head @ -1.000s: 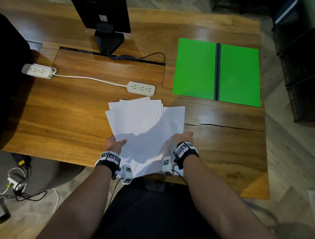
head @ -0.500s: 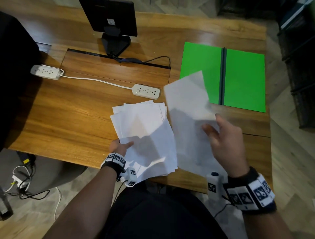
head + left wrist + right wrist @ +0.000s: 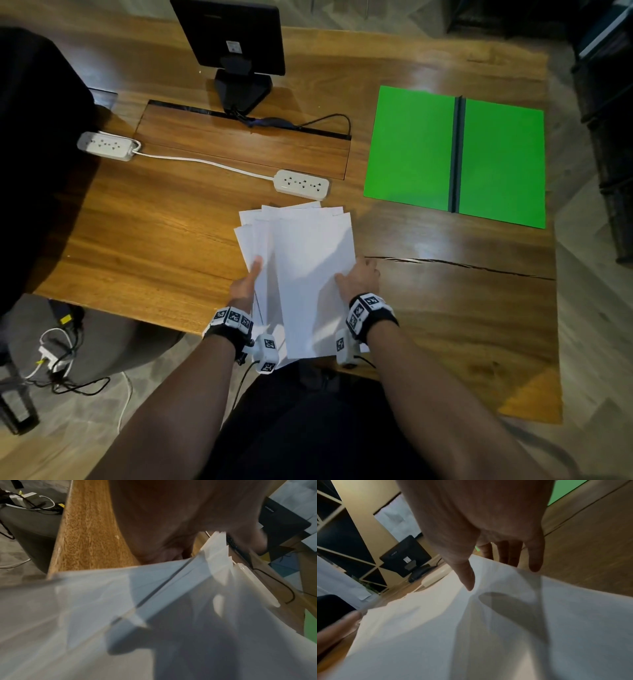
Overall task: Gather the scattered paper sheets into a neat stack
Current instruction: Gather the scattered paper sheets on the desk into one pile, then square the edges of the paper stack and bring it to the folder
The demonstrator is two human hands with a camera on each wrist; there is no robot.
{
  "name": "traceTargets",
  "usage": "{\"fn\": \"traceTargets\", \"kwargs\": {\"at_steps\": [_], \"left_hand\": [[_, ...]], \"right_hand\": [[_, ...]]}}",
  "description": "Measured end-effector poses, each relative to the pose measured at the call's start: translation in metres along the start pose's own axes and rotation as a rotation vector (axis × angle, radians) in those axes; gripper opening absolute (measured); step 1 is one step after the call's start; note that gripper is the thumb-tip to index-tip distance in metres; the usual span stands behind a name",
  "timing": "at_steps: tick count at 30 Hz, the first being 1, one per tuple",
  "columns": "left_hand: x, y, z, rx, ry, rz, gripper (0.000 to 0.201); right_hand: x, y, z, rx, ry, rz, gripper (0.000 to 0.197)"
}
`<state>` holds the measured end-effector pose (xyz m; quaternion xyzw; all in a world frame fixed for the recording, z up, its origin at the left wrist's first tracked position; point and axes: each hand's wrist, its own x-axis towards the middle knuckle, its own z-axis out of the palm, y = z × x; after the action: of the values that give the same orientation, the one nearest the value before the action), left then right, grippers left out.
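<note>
Both edges of the fanned paper sheets (image 3: 308,260) are gripped, thumbs on top, by the left hand (image 3: 245,286) and right hand (image 3: 359,279) at the table (image 3: 154,240) edge.

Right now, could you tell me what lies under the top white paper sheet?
Under the top white paper sheet lie more white sheets, fanned out past its left and far edges. The wooden desk carries them. How many there are is hidden.

Two power strips (image 3: 105,146), one monitor (image 3: 236,34), one green folder (image 3: 455,156), several overlapping paper sheets (image 3: 308,260).
</note>
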<state>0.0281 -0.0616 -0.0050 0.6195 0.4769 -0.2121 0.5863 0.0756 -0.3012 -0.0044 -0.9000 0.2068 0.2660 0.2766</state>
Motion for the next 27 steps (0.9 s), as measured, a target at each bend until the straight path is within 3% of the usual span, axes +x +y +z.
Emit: {"fn": "traceTargets", "kwargs": {"at_steps": [2,3,5,9,13,15,18,22,27], "left_hand": [[0.0,-0.001,0.005,0.077,-0.021,0.071,0.049],[0.002,-0.003,0.008,0.059,-0.04,0.076,0.045],[0.001,-0.003,0.013,0.017,-0.076,0.066,0.048],[0.016,-0.005,0.021,0.159,-0.038,0.02,0.066],[0.0,0.0,0.025,0.156,-0.054,0.142,0.057],[-0.018,0.008,0.027,0.105,-0.138,0.259,0.037],[-0.044,0.022,0.031,0.028,-0.261,0.393,0.025],[-0.075,0.041,0.045,-0.055,-0.336,0.537,0.033],[-0.105,0.057,0.07,-0.138,-0.384,0.663,0.05]], "right_hand": [[0.003,-0.001,0.009,-0.038,0.01,0.042,0.065],[0.004,-0.003,0.011,-0.031,0.01,0.062,0.068],[0.008,-0.003,0.01,-0.005,-0.004,0.073,0.065],[0.018,0.011,0.001,0.133,-0.089,0.099,0.062],[0.016,0.035,-0.008,0.548,-0.19,0.139,0.04],[0.004,0.041,-0.025,0.822,-0.213,0.148,0.039],[-0.021,0.043,-0.068,1.062,-0.186,0.01,0.039],[-0.049,0.047,-0.128,0.997,-0.008,-0.28,0.035],[-0.072,0.065,-0.159,0.902,0.157,-0.486,0.031]]}}
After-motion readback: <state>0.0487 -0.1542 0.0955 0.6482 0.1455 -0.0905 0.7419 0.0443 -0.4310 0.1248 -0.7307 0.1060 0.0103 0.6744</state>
